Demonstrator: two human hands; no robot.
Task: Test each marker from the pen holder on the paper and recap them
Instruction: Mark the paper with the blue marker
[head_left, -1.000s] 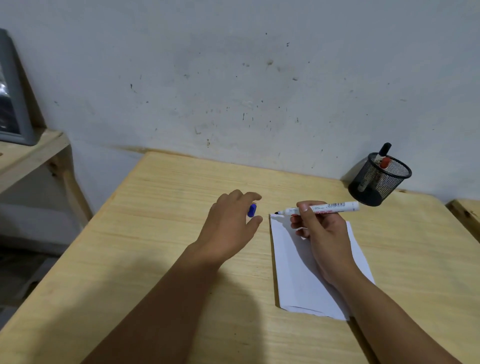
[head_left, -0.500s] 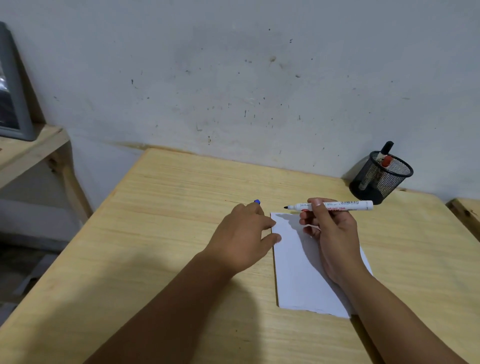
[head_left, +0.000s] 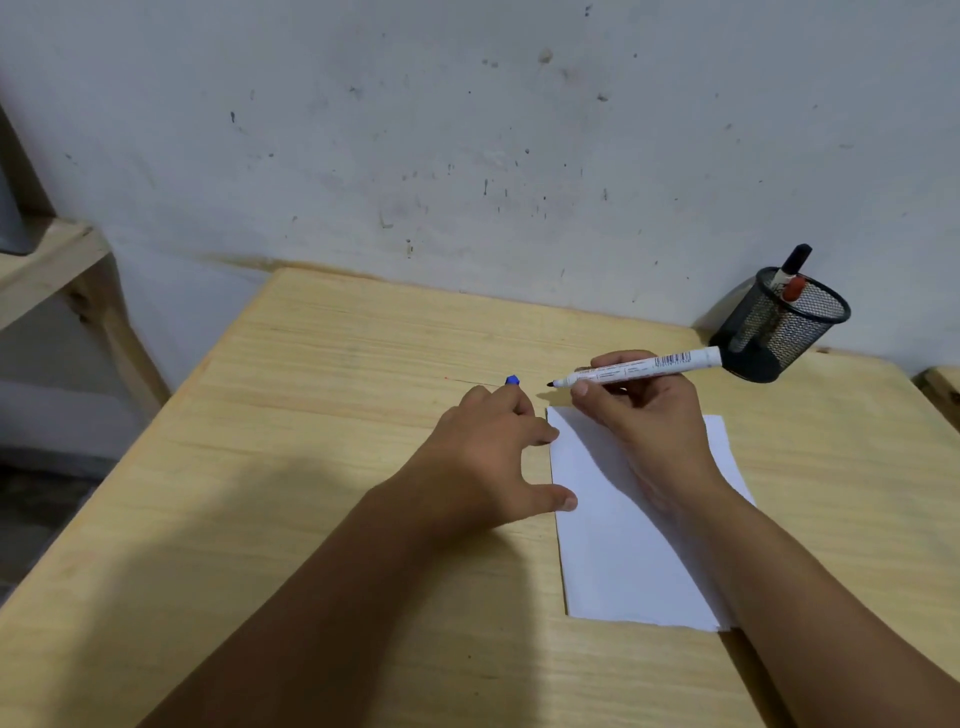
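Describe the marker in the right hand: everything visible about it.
The marker has a white, plastic-looking barrel printed with a barcode and small text. It is uncapped, its dark tip bare. It lies nearly level, tip pointing left, raised just past the far edge of the paper. The right hand pinches it near the tip; nothing else touches it. Its tail reaches toward the mesh pen holder.

My right hand (head_left: 644, 421) held the uncapped marker (head_left: 641, 368) level above the paper (head_left: 623, 561). My left hand (head_left: 488, 457) pinched the blue cap (head_left: 511, 381), thumb touching the paper's edge; pen holder (head_left: 779, 327) sat far right.
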